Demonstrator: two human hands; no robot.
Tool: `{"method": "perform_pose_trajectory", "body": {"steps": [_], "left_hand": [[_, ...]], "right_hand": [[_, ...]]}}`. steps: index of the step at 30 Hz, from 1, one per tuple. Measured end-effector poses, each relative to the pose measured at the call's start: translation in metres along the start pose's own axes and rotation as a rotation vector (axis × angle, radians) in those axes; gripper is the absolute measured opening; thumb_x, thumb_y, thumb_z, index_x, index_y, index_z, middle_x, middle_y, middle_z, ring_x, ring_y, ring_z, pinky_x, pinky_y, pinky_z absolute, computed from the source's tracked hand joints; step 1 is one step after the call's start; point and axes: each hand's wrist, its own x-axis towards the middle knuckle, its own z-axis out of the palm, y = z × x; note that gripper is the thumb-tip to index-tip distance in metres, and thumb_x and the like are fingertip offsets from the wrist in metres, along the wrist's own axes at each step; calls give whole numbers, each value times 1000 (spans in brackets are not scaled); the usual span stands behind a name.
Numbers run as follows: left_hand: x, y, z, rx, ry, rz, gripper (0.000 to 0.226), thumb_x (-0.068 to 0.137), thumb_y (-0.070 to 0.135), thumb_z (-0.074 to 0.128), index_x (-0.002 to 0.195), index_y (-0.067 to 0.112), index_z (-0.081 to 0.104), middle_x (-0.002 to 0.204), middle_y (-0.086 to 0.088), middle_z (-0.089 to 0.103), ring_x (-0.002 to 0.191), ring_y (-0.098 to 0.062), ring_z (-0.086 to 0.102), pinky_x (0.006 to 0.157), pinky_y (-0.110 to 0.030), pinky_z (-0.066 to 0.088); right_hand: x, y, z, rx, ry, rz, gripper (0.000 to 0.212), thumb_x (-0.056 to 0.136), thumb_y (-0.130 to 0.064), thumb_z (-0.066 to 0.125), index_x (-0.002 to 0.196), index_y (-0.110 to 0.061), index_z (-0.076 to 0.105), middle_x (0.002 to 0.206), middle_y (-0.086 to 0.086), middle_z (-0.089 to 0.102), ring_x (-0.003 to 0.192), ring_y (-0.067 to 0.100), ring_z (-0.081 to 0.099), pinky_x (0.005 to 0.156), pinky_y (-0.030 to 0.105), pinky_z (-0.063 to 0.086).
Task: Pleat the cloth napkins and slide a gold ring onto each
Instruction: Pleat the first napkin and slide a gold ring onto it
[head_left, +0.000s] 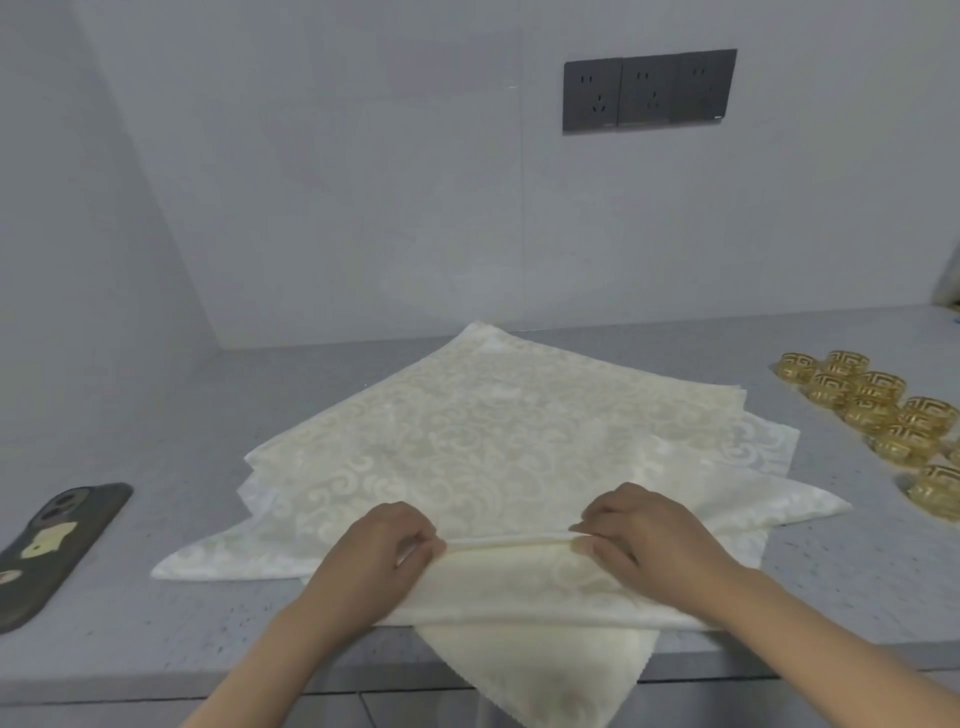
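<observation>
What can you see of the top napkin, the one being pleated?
The top napkin is cream cloth with a woven scroll pattern, lying corner-on atop a fanned stack on the grey counter. Its near part is folded into a raised ridge; the left hand and right hand pinch that ridge at either end. A corner hangs over the counter's front edge. No ring is on it.

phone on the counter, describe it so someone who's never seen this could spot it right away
Start at the grey speckled counter and go left of the napkin stack, to the frame's left edge. The phone lies flat there, camera side up; it is the only dark object on the counter.
</observation>
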Motion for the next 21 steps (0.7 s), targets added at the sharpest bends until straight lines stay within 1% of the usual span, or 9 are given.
{"method": "perform_pose_trajectory", "body": {"steps": [2, 4, 8, 10, 12, 15, 17, 19, 21], "left_hand": [[0, 2, 0, 10, -8, -3, 20, 92, 40, 54, 84, 25, 65, 92, 18, 60, 93, 3, 51, 85, -16, 41], [2, 3, -1, 18, -15, -12, 27, 92, 45, 51, 82, 24, 66, 88, 16, 61, 90, 1, 51, 83, -17, 41], [13, 7, -1, 37, -12, -45, 38, 94, 47, 47, 67, 22, 59, 76, 8, 57, 79, -6, 51, 74, -24, 43], [23, 10, 0, 42, 2, -43, 42, 94, 47, 47, 60, 23, 50, 71, 6, 54, 74, -9, 51, 69, -26, 43], [37, 12, 1, 59, -1, -37, 39, 94, 44, 48, 58, 28, 46, 75, 7, 54, 76, -8, 51, 73, -26, 43], [67, 8, 6, 69, -22, -66, 23, 94, 40, 48, 76, 32, 60, 95, 10, 58, 94, -8, 54, 89, -30, 43], [90, 0, 8, 110, -32, -100, 20, 94, 38, 47, 95, 28, 65, 109, 10, 56, 106, -11, 53, 95, -32, 41], [115, -11, 10, 181, -49, -154, 25, 96, 36, 46, 113, 25, 60, 123, 7, 51, 116, -16, 49, 99, -33, 37], [137, -22, 13, 244, -53, -227, 33, 97, 36, 44, 125, 21, 53, 132, 1, 45, 121, -19, 45, 99, -32, 34]], "right_hand": [[-1, 0, -2, 77, -35, 50, 44, 90, -60, 36, 108, -37, 69, 104, -22, 61, 102, 2, 49, 78, 11, 36], [0, 1, -3, 152, -41, 112, 32, 91, -57, 46, 98, -38, 71, 97, -23, 60, 98, -1, 47, 80, 12, 38], [10, 2, -1, 208, -20, 199, 36, 87, -57, 51, 74, -27, 67, 80, -14, 61, 86, -1, 49, 72, 14, 39], [19, 1, -2, 204, -30, 218, 36, 87, -57, 54, 71, -26, 64, 78, -10, 61, 81, 1, 51, 71, 17, 42], [29, 2, -3, 201, -30, 229, 32, 87, -54, 56, 72, -27, 64, 77, -10, 59, 80, 1, 51, 70, 18, 42], [51, 9, 1, 158, -2, 245, 24, 89, -49, 55, 83, -30, 69, 82, -10, 59, 85, 4, 50, 74, 20, 42], [70, 19, 7, 96, -13, 255, 26, 91, -48, 51, 101, -32, 68, 97, -12, 60, 99, 10, 49, 84, 24, 41], [91, 32, 16, 17, -33, 279, 31, 93, -46, 48, 116, -30, 63, 113, -9, 59, 108, 15, 47, 93, 27, 37], [111, 44, 23, -9, -23, 316, 34, 94, -42, 48, 122, -29, 60, 121, -5, 57, 114, 18, 46, 97, 28, 34]]}}
